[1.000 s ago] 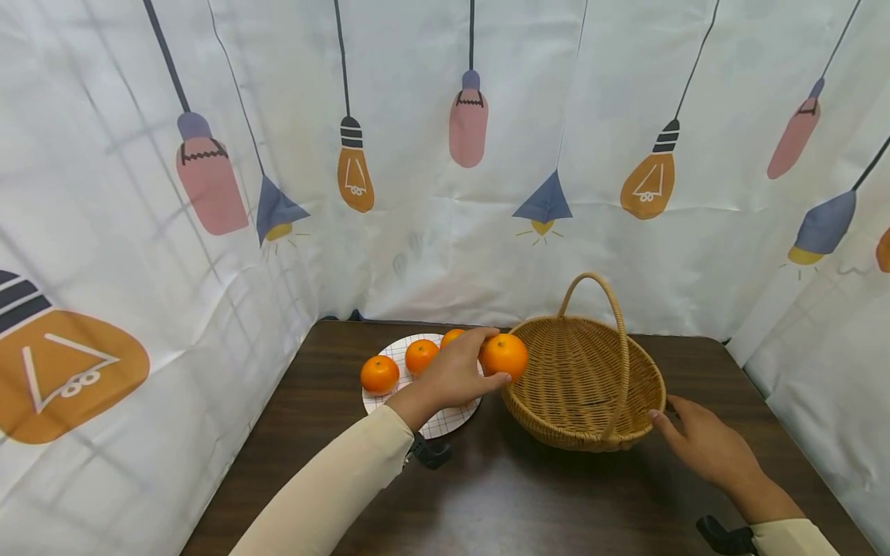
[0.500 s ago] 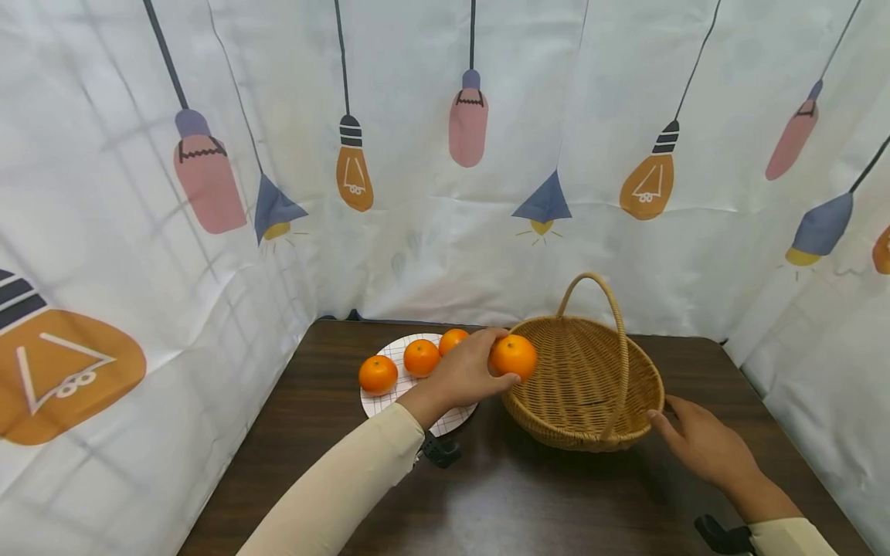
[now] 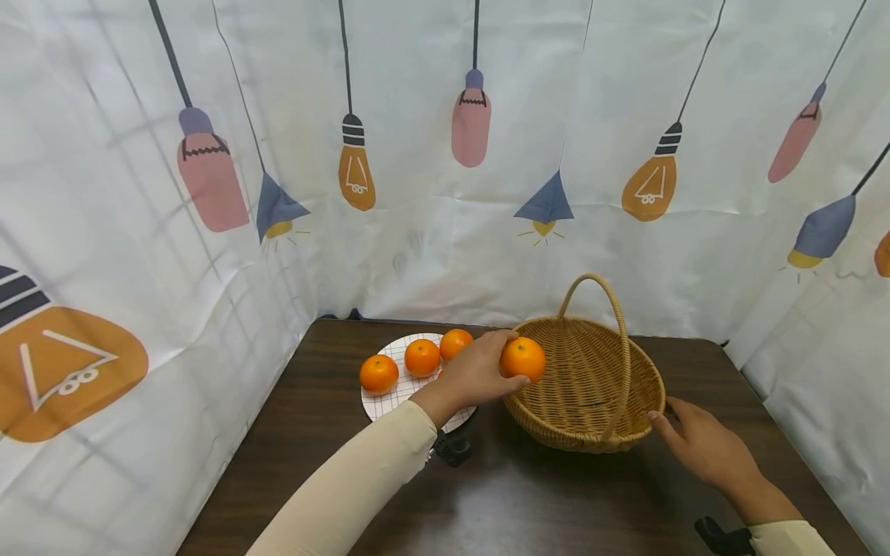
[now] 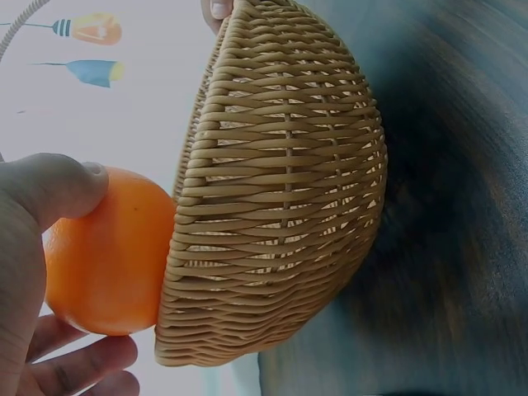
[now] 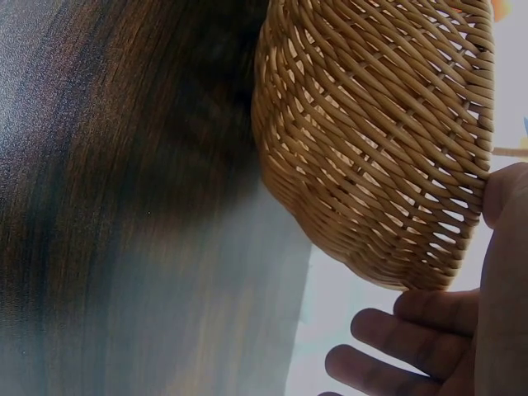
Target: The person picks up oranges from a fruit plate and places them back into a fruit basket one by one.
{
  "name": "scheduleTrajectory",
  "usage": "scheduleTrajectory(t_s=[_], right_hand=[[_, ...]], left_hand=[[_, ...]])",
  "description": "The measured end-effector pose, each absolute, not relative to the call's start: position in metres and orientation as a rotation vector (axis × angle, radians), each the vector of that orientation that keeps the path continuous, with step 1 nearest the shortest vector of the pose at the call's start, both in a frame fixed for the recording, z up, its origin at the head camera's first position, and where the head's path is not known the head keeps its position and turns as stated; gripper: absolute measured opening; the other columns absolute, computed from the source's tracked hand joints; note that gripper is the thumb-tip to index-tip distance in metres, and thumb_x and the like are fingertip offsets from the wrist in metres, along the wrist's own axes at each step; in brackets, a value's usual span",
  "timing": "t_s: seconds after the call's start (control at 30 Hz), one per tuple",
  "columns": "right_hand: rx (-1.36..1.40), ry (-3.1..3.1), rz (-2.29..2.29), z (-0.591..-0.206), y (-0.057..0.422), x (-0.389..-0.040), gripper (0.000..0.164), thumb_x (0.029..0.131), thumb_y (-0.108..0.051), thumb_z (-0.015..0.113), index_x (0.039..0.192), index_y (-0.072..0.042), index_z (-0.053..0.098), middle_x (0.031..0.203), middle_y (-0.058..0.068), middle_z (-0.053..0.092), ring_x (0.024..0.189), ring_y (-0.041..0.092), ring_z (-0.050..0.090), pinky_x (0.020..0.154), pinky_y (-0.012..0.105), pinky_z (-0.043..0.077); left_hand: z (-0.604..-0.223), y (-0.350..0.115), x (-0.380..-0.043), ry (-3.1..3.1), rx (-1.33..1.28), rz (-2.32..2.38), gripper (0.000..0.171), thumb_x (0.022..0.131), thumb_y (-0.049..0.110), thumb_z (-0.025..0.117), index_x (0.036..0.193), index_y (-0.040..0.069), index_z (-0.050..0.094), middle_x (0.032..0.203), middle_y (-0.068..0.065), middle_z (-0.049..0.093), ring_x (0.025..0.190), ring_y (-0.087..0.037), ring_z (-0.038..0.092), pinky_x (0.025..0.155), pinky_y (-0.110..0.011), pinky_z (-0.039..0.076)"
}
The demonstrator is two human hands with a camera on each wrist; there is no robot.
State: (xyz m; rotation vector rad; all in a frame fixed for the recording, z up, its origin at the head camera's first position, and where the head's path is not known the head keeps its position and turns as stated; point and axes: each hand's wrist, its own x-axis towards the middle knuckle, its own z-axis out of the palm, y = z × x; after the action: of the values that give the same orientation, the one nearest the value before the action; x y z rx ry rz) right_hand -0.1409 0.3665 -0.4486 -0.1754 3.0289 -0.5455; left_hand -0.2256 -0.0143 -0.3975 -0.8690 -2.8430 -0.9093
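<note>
My left hand (image 3: 478, 369) holds an orange (image 3: 524, 360) between thumb and fingers, at the left rim of a wicker basket (image 3: 566, 434). In the left wrist view the orange (image 4: 120, 252) is right at the basket's woven edge, the thumb over its upper side and the fingers beneath. On the basket's right side, my right hand (image 3: 712, 448) pinches the rim, thumb on top. The right wrist view has the thumb (image 5: 505, 194) at the rim and the other fingers spread below the basket wall (image 5: 371, 140).
A round white plate (image 3: 389, 405) with a grid pattern lies left of the basket. Several more oranges (image 3: 378, 374) rest on it, one partly behind my left hand. The basket's tall arched handle (image 3: 623, 340) rises above its rim. A lamp-patterned curtain (image 3: 431, 255) stands behind the dark wooden table (image 3: 514, 502).
My left hand has moved right with the orange, from beside the plate to over the basket's left rim. The right hand has stayed at the basket's right rim.
</note>
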Motion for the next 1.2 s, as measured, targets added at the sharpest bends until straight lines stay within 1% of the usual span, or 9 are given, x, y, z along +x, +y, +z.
scheduleTrajectory(t_s=[0.23,0.47,0.57,0.77,0.97,1.2], right_hand=[[-0.171,3.032,-0.537,-0.449,0.367,-0.140,0.082,0.107,-0.059,0.037,0.147,0.013,0.041,0.142,0.040,0.046,0.122,0.058,0.051,0.082,0.068,0.048],[-0.183,3.042,-0.536,-0.451,0.368,-0.139,0.080,0.107,-0.058,0.038,0.146,0.012,0.043,0.141,0.040,0.048,0.121,0.058,0.051,0.081,0.068,0.049],[-0.184,3.045,-0.537,-0.452,0.368,-0.139,0.080,0.107,-0.058,0.038,0.146,0.011,0.043,0.141,0.039,0.048,0.121,0.057,0.052,0.082,0.068,0.049],[-0.188,3.050,-0.542,-0.452,0.368,-0.139,0.079,0.107,-0.057,0.038,0.145,0.012,0.044,0.140,0.038,0.049,0.120,0.057,0.053,0.081,0.069,0.048],[-0.193,3.047,-0.555,-0.453,0.368,-0.140,0.079,0.107,-0.056,0.038,0.146,0.012,0.043,0.141,0.038,0.049,0.121,0.056,0.053,0.080,0.068,0.049],[-0.179,3.034,-0.550,-0.453,0.369,-0.140,0.082,0.107,-0.058,0.037,0.147,0.013,0.041,0.142,0.039,0.047,0.122,0.058,0.051,0.081,0.068,0.049]], left_hand=[[-0.402,-0.010,-0.225,-2.856,-0.870,-0.856,0.076,0.088,0.049,0.077,0.150,0.015,0.048,0.146,-0.001,0.053,0.119,-0.017,0.058,0.097,-0.036,0.050],[-0.404,-0.007,-0.226,-2.862,-0.905,-0.756,0.064,0.093,0.043,0.073,0.147,0.015,0.052,0.145,-0.004,0.055,0.125,-0.020,0.056,0.100,-0.035,0.049],[-0.405,-0.006,-0.226,-2.859,-0.911,-0.747,0.062,0.094,0.041,0.073,0.145,0.014,0.053,0.143,-0.005,0.056,0.126,-0.021,0.056,0.100,-0.036,0.050],[-0.408,-0.009,-0.225,-2.825,-0.937,-0.734,0.059,0.094,0.042,0.073,0.142,0.013,0.056,0.138,-0.004,0.059,0.124,-0.020,0.057,0.100,-0.034,0.049],[-0.410,-0.016,-0.224,-2.807,-0.942,-0.733,0.058,0.093,0.041,0.074,0.140,0.012,0.058,0.139,-0.004,0.059,0.126,-0.019,0.056,0.104,-0.034,0.047],[-0.413,-0.024,-0.222,-2.826,-0.893,-0.794,0.058,0.092,0.041,0.074,0.141,0.012,0.058,0.141,-0.004,0.056,0.125,-0.018,0.055,0.100,-0.035,0.050]])
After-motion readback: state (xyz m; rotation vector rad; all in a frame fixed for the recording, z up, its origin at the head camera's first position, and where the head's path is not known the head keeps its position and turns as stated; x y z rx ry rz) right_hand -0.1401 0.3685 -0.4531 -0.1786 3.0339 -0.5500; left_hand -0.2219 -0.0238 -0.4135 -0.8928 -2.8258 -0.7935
